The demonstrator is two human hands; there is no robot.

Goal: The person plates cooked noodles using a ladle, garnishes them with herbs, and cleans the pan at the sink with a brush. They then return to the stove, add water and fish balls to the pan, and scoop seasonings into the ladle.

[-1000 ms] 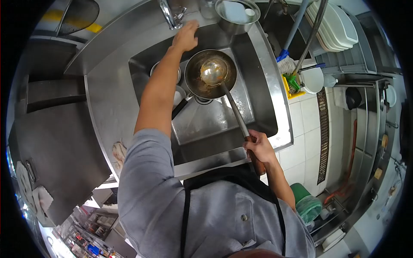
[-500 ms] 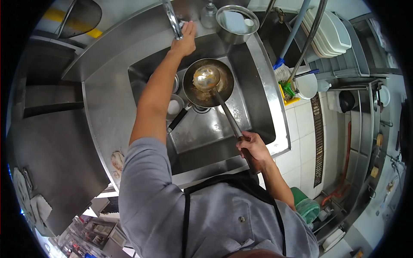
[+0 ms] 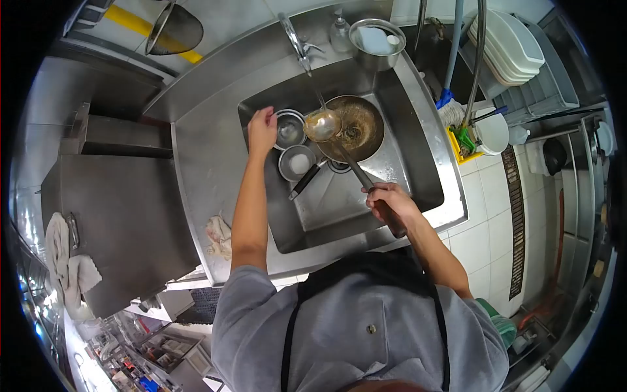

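Note:
My right hand grips the wooden handle of a long metal ladle. The ladle's bowl lies over the left rim of a frying pan in the sink, under a stream of water from the faucet. Brownish water stands in the pan, whose black handle points toward me. My left hand is empty, its fingers loosely bent and partly apart, above the sink's left edge. Beside it are a metal bowl and a second bowl with something white inside.
On the sink ledge stand a soap bottle and a metal pot holding a pale blue block. A crumpled cloth lies on the left counter. Mop poles and stacked white tubs are at the right.
My left hand has come away from the faucet, back toward me and left of the bowls. Water now runs. The ladle's bowl has shifted to the pan's left rim, with my right hand still holding it.

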